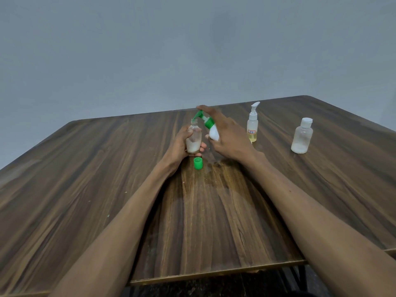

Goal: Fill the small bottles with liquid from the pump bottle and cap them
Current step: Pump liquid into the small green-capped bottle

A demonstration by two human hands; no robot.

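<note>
**Green nozzle meets open bottle neck**

Green plastic marks the working parts at the middle of the wood-grain table (107, 189): a curved pump spout and collar on the white pump bottle (211, 128), and a small ribbed cap (198, 163) standing loose on the tabletop just near of the hands. The right hand (229, 138) wraps the pump bottle, tilted leftward, with its forefinger laid along the pump head; most of the bottle's body is hidden behind that hand. The spout tip sits at the mouth of a small clear bottle (193, 139), rounded at the shoulders and uncapped, with cloudy white liquid filling its lower part. The left hand (181, 146) curls round this bottle from the left, fingertips showing on its right side; whether its base touches the table is hard to tell.

To the right stands a slim clear pump bottle (252, 125) with a white head, yellowish liquid and a small label too tiny to read. Farther right, well apart, a frosted bottle (301, 137) with a white flip cap holds a shallow layer of white liquid. A faint wet-looking patch shines on the laminate near the cap.
</note>
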